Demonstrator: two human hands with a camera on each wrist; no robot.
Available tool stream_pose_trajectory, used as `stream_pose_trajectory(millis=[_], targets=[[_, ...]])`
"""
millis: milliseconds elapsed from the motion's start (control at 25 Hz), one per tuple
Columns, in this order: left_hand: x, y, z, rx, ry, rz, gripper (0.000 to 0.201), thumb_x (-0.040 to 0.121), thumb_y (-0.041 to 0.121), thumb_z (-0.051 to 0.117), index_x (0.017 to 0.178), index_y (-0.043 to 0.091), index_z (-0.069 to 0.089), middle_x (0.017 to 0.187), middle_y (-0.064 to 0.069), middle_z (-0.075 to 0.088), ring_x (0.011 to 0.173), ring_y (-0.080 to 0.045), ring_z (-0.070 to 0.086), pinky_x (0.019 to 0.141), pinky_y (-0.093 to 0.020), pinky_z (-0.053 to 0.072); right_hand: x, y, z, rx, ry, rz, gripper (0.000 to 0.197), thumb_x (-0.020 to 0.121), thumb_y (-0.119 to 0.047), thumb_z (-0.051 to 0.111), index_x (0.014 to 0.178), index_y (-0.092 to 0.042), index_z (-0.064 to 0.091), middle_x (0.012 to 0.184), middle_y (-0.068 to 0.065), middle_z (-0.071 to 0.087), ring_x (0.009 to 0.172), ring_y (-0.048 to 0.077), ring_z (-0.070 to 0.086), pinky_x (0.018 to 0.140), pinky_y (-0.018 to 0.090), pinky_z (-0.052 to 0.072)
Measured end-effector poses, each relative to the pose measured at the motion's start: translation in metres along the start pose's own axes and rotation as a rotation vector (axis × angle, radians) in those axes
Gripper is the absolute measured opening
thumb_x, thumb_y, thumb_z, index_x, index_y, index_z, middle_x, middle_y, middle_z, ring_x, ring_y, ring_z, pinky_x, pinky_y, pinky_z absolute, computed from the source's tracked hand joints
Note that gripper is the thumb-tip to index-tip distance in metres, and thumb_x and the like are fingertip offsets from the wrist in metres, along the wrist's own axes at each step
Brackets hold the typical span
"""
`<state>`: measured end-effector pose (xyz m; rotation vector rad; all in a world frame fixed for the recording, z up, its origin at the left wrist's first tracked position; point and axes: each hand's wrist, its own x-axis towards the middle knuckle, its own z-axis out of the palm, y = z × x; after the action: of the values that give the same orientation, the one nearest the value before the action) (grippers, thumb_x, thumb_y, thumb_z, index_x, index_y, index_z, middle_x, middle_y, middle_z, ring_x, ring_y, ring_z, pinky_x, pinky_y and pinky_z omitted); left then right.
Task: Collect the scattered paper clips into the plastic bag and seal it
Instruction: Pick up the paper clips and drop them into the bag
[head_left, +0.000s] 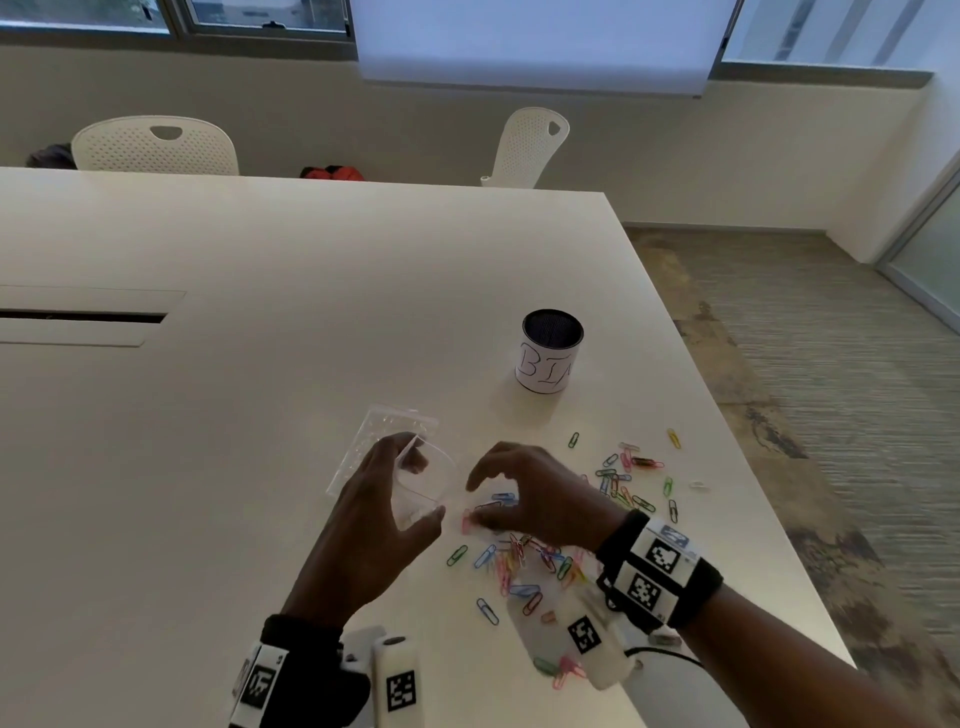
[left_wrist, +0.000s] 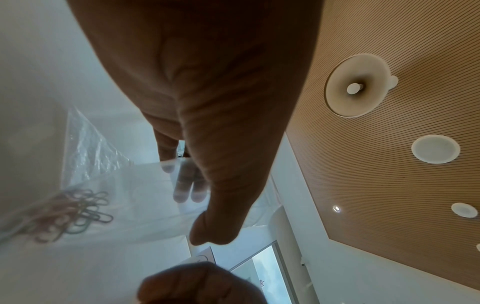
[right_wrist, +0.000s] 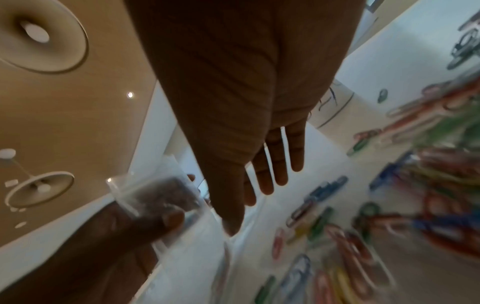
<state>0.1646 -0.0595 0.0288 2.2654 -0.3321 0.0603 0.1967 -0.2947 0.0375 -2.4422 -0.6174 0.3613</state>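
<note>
My left hand (head_left: 418, 480) grips the clear plastic bag (head_left: 387, 434) at its mouth and holds it open above the white table (head_left: 260, 389). In the left wrist view several paper clips (left_wrist: 67, 214) lie inside the bag (left_wrist: 135, 185), and my left hand's (left_wrist: 200, 216) fingers show through the film. My right hand (head_left: 475, 501) hovers just right of the bag mouth, fingers loosely arched, with nothing visible in it. Coloured paper clips (head_left: 519, 564) lie scattered under and to the right of it. In the right wrist view my right hand (right_wrist: 249, 209) is spread over the clips (right_wrist: 337, 236), next to the bag (right_wrist: 155, 197).
A black mesh cup (head_left: 550, 358) with a white "BIN" label stands behind the clips. More clips (head_left: 628, 473) spread toward the table's right edge (head_left: 727, 415). A cable slot (head_left: 78, 316) is at the left. Two white chairs (head_left: 156, 145) stand at the far side.
</note>
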Motion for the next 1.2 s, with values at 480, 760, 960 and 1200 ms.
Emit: stream_pose_trajectory(millis=[480,760,960,1200], targets=[[-0.001,0.004,-0.001,0.0,0.012,0.018,0.067,0.08,0.026,0.083,0.134,0.03,0.045,0.116,0.014,0.059,0.112,-0.005,0.058,0.09,-0.014,0.044,0.011,0.009,0.032,-0.187,-0.032,-0.153,0.008,0.09,-0.028,0.074,0.097,-0.024,0.074,0.111,-0.007,0.066,0.101,0.013,0.055,0.082,0.03,0.054],[0.002,0.018,0.006,-0.012,-0.031,0.041,0.065,0.08,0.03,0.084,0.132,0.026,0.046,0.117,0.011,0.059,0.111,-0.006,0.058,0.082,-0.002,0.038,-0.012,0.031,0.006,-0.179,0.014,-0.002,0.036,0.09,-0.046,0.072,0.122,-0.03,0.065,0.133,-0.008,0.056,0.117,0.008,0.052,0.095,0.029,0.052],[0.005,0.019,0.011,-0.012,-0.053,0.053,0.067,0.079,0.03,0.084,0.133,0.031,0.044,0.118,0.014,0.058,0.113,-0.004,0.058,0.086,-0.008,0.041,-0.013,0.017,0.017,-0.192,-0.109,-0.107,0.064,0.087,-0.056,0.071,0.143,-0.034,0.052,0.149,-0.006,0.049,0.134,0.013,0.042,0.109,0.033,0.04],[0.007,0.022,0.013,-0.017,-0.057,0.061,0.065,0.08,0.029,0.083,0.133,0.031,0.045,0.117,0.015,0.057,0.114,-0.003,0.057,0.087,-0.009,0.04,-0.013,0.026,0.016,-0.185,-0.1,-0.188,0.029,0.095,-0.032,0.069,0.123,-0.023,0.069,0.131,-0.004,0.063,0.12,0.01,0.054,0.095,0.023,0.048]])
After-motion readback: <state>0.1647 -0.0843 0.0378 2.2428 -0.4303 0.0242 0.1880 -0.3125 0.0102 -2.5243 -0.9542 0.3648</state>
